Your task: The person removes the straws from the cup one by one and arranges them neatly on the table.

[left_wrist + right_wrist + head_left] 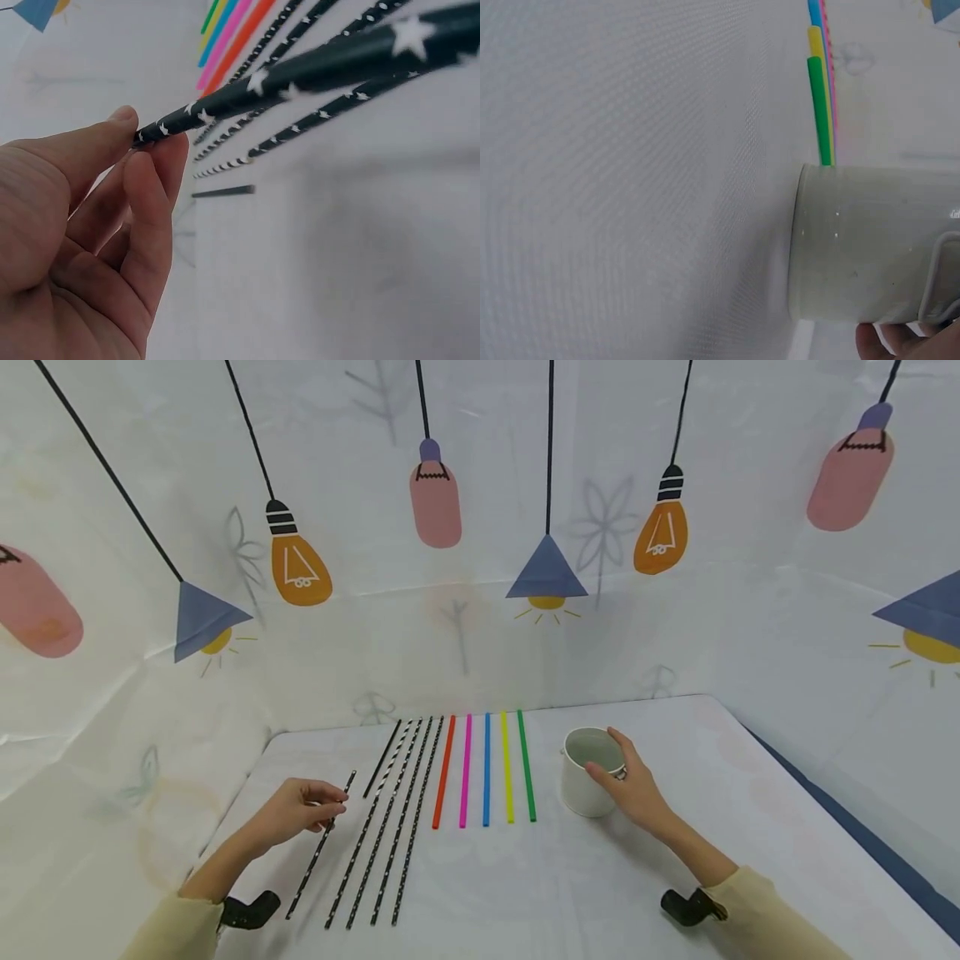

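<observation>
My left hand (303,810) pinches a black straw with white stars (259,81) between thumb and fingertips near its far end. That straw slants toward me, left of the row, apparently raised off the table. My right hand (633,785) grips the side of a small off-white bucket (585,789) with a wire handle (936,270), thumb at the rim. The bucket stands upright, and its inside looks bare. Between the hands lie several black-and-white patterned straws (386,827), a short black straw (382,758), and a red (444,772), a pink (466,771), a blue (487,770), a yellow (507,767) and a green straw (527,766).
A white cloth covers the table (495,893). Behind it hangs a pale sheet (495,635) printed with lamps and plants, wrapping around both sides. A dark blue strip (847,827) runs along the table's right edge.
</observation>
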A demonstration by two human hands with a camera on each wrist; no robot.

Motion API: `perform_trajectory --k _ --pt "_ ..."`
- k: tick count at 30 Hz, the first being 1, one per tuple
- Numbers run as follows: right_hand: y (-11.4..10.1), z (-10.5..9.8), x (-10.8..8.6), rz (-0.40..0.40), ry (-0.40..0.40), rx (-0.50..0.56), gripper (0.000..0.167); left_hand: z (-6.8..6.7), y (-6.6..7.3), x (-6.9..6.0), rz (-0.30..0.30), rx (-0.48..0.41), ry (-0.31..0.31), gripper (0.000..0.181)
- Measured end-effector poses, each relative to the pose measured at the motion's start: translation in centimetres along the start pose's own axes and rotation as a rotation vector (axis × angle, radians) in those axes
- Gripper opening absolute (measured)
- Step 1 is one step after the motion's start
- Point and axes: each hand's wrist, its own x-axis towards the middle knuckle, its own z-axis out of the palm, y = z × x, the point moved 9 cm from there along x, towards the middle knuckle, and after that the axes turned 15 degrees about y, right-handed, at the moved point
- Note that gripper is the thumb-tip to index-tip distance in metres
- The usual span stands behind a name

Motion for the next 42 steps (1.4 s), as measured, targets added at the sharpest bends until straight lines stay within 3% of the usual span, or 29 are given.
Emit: perform_trajectory --k 9,17,23,32,42 --pt "0.1 -0.1 -0.1 0.013 0.001 -0.009 0.079 1.1 -2.9 -0.1 -0.021 -0.043 -0.037 0.038" --pt "-0.1 -0.1 -0.1 0.013 0.002 0.01 0.078 1.9 -4.5 -0.3 -0.03 -0.062 -0.008 0.034" --pt "0.0 -0.1 -0.1 0.012 0.005 -0.003 0.078 2.4 -4.9 -0.5 -0.036 -0.057 0.02 0.029" --pt "0.4 0.1 -0.1 0.015 0.011 0.005 0.079 2.4 -5.3 -0.8 -0.068 0.034 0.075 0.025" --pt "0.5 0.1 0.0 0.007 0.011 0.001 0.078 2.2 -5.4 -0.5 -0.06 0.091 0.118 0.026"
